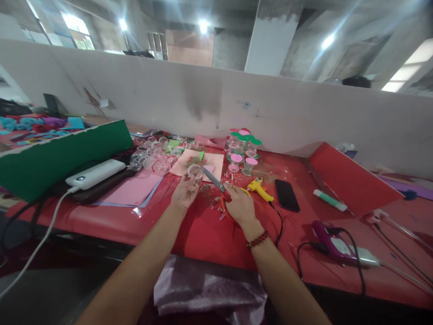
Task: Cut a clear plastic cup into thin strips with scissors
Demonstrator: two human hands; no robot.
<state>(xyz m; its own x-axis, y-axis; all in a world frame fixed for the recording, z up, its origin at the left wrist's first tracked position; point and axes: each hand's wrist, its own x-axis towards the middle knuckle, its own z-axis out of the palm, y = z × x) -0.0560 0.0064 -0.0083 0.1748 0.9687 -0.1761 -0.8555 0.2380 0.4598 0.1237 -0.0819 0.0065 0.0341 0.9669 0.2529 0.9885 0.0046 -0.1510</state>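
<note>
My left hand (185, 192) is closed around a small clear plastic cup (195, 171), held above the red table (203, 230). My right hand (239, 205) grips scissors (216, 183) by their orange handles, and the grey blades point up-left to the cup's rim. A dark red bead bracelet (257, 239) circles my right wrist. Small clear scraps lie on the table under both hands.
Several clear cups (152, 155) and pink paper sheets (133, 189) lie left of the hands. A white power bank (96, 174) rests by a green board (61, 155). A yellow glue gun (259, 188), black phone (287, 195), glue stick (329, 200) and purple tool (333, 243) sit to the right.
</note>
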